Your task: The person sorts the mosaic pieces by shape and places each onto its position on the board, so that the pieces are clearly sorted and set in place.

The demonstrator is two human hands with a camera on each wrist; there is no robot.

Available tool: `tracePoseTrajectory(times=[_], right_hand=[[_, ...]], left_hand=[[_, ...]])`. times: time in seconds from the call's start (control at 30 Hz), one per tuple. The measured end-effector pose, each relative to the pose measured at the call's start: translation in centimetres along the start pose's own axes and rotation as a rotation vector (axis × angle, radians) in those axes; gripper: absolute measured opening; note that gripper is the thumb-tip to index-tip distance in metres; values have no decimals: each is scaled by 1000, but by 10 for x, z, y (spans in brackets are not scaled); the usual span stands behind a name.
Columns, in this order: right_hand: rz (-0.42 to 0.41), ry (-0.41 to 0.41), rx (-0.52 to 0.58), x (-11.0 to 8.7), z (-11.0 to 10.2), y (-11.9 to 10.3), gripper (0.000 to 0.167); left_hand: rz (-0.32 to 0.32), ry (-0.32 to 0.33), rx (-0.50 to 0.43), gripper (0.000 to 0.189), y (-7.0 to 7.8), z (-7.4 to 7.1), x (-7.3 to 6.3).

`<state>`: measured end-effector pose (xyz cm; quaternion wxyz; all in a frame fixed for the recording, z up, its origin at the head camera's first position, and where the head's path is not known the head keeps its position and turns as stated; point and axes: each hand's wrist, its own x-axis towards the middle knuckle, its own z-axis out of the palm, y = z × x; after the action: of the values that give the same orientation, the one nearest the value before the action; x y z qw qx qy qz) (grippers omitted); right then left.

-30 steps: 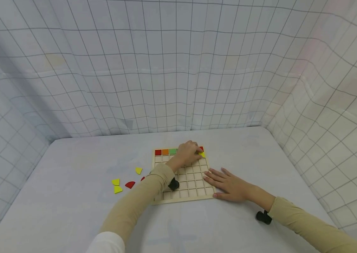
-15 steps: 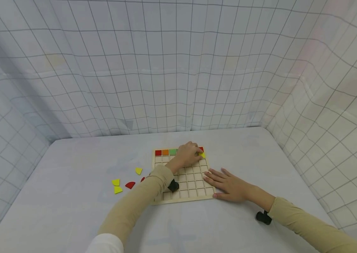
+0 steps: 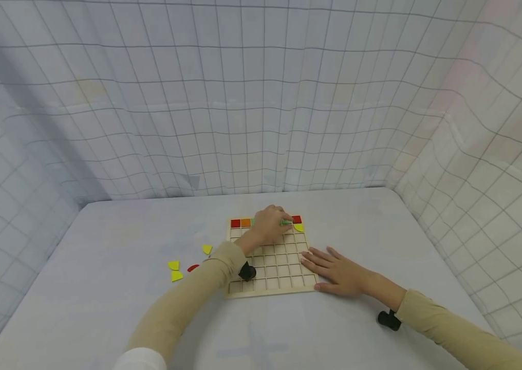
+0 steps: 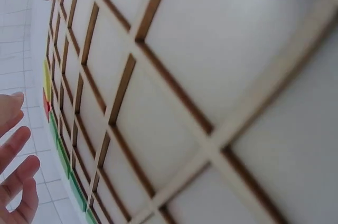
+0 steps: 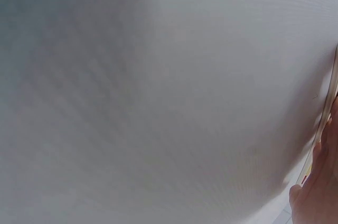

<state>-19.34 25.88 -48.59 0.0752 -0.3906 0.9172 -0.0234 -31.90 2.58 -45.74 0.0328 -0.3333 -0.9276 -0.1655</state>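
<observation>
A wooden grid board (image 3: 272, 293) lies on the table, with red, orange and green square tiles along its far row. My left hand (image 3: 269, 224) hovers over that row near the far right corner. Its fingers (image 4: 21, 145) are loosely bent, apart, with nothing between them in the left wrist view. Just right of it, a yellow quarter-round piece (image 3: 299, 227) sits in the cell below the red tile (image 3: 296, 219). My right hand (image 3: 345, 275) lies spread, fingertips on the board's right edge. The left hand hides part of the far row.
Left of the board lie loose yellow pieces (image 3: 176, 276) and a red piece (image 3: 193, 267), the latter partly behind the left sleeve (image 3: 187, 303). Gridded white cloth (image 3: 261, 128) hangs behind and at the sides of the table.
My left hand has let go of the yellow piece and drawn back slightly left, leaving it in its cell. The right hand stays in place; the head view has shifted slightly.
</observation>
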Motion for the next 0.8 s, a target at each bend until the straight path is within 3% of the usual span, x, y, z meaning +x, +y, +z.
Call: tracePoseTrajectory(times=[0.43,0.8], right_hand=[[7,3,41,-1,2,0,67],[7,8,57,-1,-1,-2,67]], left_hand=[[-46,91,-70,24,-23,-24,-26],[-134,114,-148,23,-45,-41,-55]])
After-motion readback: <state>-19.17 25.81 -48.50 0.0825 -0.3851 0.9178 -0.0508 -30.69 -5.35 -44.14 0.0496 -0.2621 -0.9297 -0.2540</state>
